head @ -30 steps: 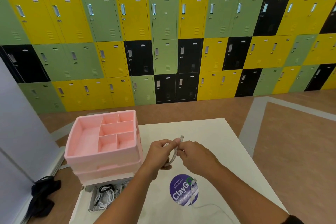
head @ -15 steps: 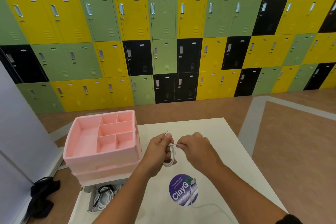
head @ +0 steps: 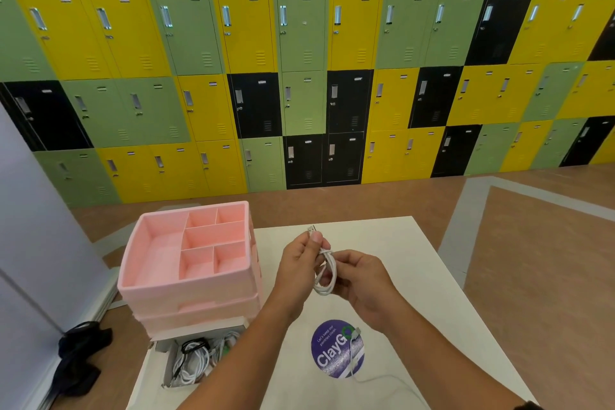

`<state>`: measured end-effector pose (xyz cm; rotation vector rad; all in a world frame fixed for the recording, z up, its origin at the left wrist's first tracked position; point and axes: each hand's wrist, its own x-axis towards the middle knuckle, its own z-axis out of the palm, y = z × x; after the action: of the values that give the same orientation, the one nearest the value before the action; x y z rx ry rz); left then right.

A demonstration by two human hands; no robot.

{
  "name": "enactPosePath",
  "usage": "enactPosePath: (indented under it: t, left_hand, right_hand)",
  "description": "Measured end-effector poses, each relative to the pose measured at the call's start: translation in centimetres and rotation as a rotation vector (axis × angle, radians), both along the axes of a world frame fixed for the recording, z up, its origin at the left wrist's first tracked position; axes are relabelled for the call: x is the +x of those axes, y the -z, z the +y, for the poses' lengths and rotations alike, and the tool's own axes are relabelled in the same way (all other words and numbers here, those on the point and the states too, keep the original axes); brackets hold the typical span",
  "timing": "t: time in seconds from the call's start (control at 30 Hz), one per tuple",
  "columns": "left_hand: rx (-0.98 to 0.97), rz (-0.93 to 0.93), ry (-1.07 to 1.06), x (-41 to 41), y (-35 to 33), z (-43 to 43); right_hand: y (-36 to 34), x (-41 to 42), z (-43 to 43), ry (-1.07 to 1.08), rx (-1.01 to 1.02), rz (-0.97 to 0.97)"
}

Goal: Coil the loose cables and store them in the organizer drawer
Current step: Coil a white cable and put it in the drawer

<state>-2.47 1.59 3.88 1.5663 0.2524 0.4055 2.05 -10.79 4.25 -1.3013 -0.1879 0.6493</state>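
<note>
A short white cable [head: 326, 276] hangs in a small loop between my two hands above the white table [head: 416, 263]. My left hand [head: 301, 263] pinches it near its USB plug, which sticks up past my thumb. My right hand [head: 361, 276] grips the loop from the right side. The pink organizer [head: 186, 283] stands at the table's left, its top tray divided into several empty compartments, with closed drawers below. Another white cable [head: 355, 353] lies loose across the round purple sticker near me.
An open white box [head: 193, 363] holding several black and white cables sits in front of the organizer. A black cloth [head: 80, 356] lies on the floor at the left. Coloured lockers line the far wall. The table's right edge drops to brown floor.
The cable went from a single bend to a hanging loop. My left hand rose slightly with the plug end up, and my right hand shifted down along the loop.
</note>
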Motion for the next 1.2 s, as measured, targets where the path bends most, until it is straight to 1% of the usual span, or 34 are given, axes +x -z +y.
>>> enactPosePath:
  t: [0.07,0.17,0.27,0.4,0.47,0.53,0.6,0.67,0.83,0.9,0.97,1.07,1.13,1.2]
  left_hand:
    - [0.044,-0.008,-0.011,0.0,0.3,-0.1]
    - [0.116,-0.013,-0.011,0.0,0.4,-0.1]
    - [0.135,-0.014,0.007,-0.1,0.3,0.2]
    - [0.144,-0.023,-0.018,-0.1,0.5,0.2]
    - [0.171,-0.032,-0.044,0.0,0.7,0.4]
    - [0.238,-0.042,-0.068,0.1,0.7,0.7]
    - [0.304,-0.039,-0.078,0.3,0.7,0.7]
    - [0.306,-0.036,-0.086,0.3,0.6,0.7]
    - [0.297,-0.019,-0.139,0.4,0.6,1.4]
    - [0.295,-0.008,-0.13,0.5,0.8,1.6]
    - [0.278,0.0,-0.144,0.4,0.8,1.7]
    - [0.184,0.007,-0.151,0.0,0.7,1.7]
    - [0.1,0.034,-0.158,-0.3,0.7,1.7]
    - [-0.065,0.041,-0.125,-0.7,0.4,1.8]
  right_hand:
    - [0.3,-0.1,-0.1,-0.03,0.043,0.086]
    - [0.2,0.2,-0.4,0.005,0.068,0.066]
    - [-0.1,0.5,-0.5,0.02,0.096,0.08]
    - [-0.3,-0.2,-0.7,-0.108,0.085,0.21]
    - [-0.4,-0.4,-0.7,-0.153,0.087,0.216]
    - [-0.4,-0.5,-0.5,-0.175,0.101,0.217]
    - [-0.5,-0.7,-0.1,-0.172,0.075,0.159]
    - [-0.5,-0.8,0.5,-0.136,0.026,0.075]
    - [-1.1,-0.7,0.8,-0.104,-0.285,-0.293]
    - [-1.1,-0.6,0.7,-0.097,-0.367,-0.393]
    - [-1.0,-0.5,0.6,-0.102,-0.412,-0.449]
    - [-1.0,-0.3,0.5,-0.122,-0.428,-0.496]
    - [-1.0,-0.1,0.3,-0.147,-0.35,-0.456]
    - [-1.0,0.0,0.1,-0.175,-0.225,-0.382]
